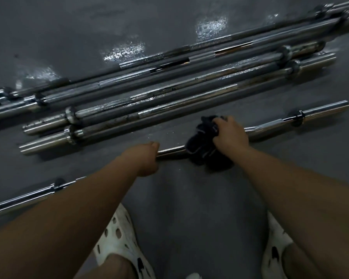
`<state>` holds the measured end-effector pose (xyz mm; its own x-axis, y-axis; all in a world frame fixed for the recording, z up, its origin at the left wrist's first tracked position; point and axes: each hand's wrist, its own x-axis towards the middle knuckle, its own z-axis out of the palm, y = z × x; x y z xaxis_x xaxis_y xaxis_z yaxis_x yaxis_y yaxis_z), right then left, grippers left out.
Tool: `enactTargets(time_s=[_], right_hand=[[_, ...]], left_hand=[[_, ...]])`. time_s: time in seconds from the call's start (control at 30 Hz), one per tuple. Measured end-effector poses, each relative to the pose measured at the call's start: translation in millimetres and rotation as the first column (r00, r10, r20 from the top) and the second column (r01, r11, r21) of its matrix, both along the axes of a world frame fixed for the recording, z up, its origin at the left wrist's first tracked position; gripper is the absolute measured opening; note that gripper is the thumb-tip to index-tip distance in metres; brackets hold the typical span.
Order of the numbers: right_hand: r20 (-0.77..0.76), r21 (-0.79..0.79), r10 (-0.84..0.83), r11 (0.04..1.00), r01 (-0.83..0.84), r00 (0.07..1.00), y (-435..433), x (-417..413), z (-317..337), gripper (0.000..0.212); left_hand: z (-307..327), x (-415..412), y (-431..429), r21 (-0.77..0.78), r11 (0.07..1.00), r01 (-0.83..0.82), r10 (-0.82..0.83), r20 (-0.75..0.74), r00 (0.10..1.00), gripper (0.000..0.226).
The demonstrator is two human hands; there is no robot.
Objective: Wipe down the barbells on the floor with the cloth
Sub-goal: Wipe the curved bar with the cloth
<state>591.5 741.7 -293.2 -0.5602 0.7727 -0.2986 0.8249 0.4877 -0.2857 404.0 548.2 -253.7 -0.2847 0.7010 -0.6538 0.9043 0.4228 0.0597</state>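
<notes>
A short chrome curl bar (pixel 270 126) lies nearest me on the dark floor, running from lower left to upper right. My left hand (pixel 148 160) grips its shaft left of the middle. My right hand (pixel 229 133) holds a dark cloth (pixel 201 143) wrapped round the bar's middle. Beyond it lie several longer barbells side by side: two with rusty, spotted shafts (pixel 169 101) closest, and two long ones (pixel 189 61) farther back.
My feet in white perforated clogs (pixel 117 240) stand on the grey rubber floor (pixel 179 198) just behind the curl bar. Shiny wet-looking patches (pixel 125 50) mark the floor beyond the barbells.
</notes>
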Motion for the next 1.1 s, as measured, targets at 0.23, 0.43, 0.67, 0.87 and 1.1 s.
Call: enactTargets(time_s=[0.23,0.43,0.67,0.87,1.1], right_hand=[[0.001,-0.077,-0.028,0.997,0.028,1.000,10,3,-5,0.069],[0.165,-0.210,-0.066,0.973,0.100,0.984,-2,-7,-24,0.093],[0.138,-0.088,0.210,0.976,-0.200,0.968,-65,-15,-24,0.084],[-0.138,0.024,-0.175,0.983,0.180,0.975,-25,12,-36,0.071],[-0.114,-0.088,0.255,0.960,-0.266,0.960,-82,-19,-32,0.071]], left_hand=[[50,-33,25,-0.052,0.948,0.314,-0.318,-0.121,0.940,0.076],[43,-62,18,-0.023,0.879,0.477,-0.477,0.013,0.879,0.081],[-54,-36,-36,0.247,0.967,0.057,-0.119,0.245,0.962,0.091],[-72,-34,-67,0.280,0.958,0.059,-0.134,0.258,0.957,0.094],[-76,-44,-60,0.215,0.960,0.180,-0.220,0.179,0.959,0.097]])
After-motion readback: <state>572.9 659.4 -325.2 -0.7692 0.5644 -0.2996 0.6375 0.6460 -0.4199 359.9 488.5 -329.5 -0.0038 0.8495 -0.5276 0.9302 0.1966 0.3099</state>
